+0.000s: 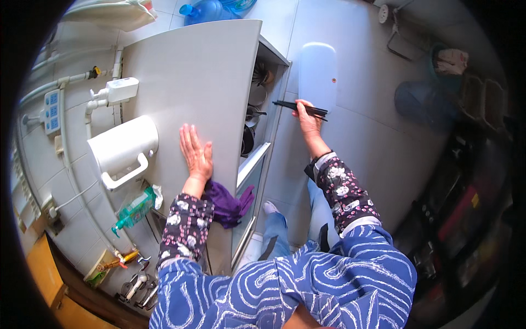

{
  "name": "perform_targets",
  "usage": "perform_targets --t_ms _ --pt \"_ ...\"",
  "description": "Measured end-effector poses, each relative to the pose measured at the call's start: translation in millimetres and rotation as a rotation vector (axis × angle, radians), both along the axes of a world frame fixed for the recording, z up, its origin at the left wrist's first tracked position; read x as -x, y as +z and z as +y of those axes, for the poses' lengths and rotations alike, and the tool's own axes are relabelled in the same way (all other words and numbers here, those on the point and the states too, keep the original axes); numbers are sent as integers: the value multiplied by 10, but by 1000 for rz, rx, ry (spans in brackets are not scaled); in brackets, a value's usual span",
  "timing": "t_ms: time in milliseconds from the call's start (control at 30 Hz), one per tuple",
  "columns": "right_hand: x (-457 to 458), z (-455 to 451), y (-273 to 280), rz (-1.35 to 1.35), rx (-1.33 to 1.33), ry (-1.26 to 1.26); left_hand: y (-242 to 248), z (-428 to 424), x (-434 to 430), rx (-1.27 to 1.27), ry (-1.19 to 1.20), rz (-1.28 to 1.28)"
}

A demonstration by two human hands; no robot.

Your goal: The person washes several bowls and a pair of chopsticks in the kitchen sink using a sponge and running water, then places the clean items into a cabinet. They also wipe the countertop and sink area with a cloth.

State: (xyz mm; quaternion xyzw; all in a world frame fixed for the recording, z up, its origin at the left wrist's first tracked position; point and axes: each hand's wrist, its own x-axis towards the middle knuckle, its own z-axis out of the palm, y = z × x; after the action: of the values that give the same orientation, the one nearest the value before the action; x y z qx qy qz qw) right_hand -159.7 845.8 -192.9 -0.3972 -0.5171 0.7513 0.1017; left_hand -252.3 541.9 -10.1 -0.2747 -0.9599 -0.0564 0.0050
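My left hand point(195, 152) rests palm down on the grey top of a cabinet point(205, 78), holding nothing, its thumb spread away from the fingers. A crumpled purple cloth point(224, 203) lies beside the left wrist and hangs over the front edge. Clasped in my right hand point(308, 119) is a bundle of black chopsticks point(285, 104), held above the floor in front of the cabinet. Its front is partly open, and inside are bowls point(257, 95) and a dark pot or pan point(248, 140), half hidden by the top.
Along the wall stand a white jug-like kettle point(123, 142), a white pump dispenser point(122, 89) and a green pump bottle point(137, 207). A white oblong bin point(317, 70) stands on the tiled floor point(361, 156). Blue water jugs point(207, 12) lie beyond the cabinet.
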Motion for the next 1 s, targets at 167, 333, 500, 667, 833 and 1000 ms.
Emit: perform_targets --t_ms 167,333,500,667,833,1000 --pt "989 135 -520 2 -491 74 95 233 9 -84 15 -82" --pt "1843 36 -1389 34 -760 228 119 381 111 -63 72 -140" --pt "2094 -49 -2107 -118 -546 415 -43 453 143 -53 115 -185" --pt "2081 -104 -2124 -225 -676 517 -51 328 31 -65 110 -208" --pt "2102 -145 -2136 -255 -706 553 30 354 35 -35 91 -230" --pt "1897 -152 -2281 -248 -724 605 23 291 30 -67 116 -248"
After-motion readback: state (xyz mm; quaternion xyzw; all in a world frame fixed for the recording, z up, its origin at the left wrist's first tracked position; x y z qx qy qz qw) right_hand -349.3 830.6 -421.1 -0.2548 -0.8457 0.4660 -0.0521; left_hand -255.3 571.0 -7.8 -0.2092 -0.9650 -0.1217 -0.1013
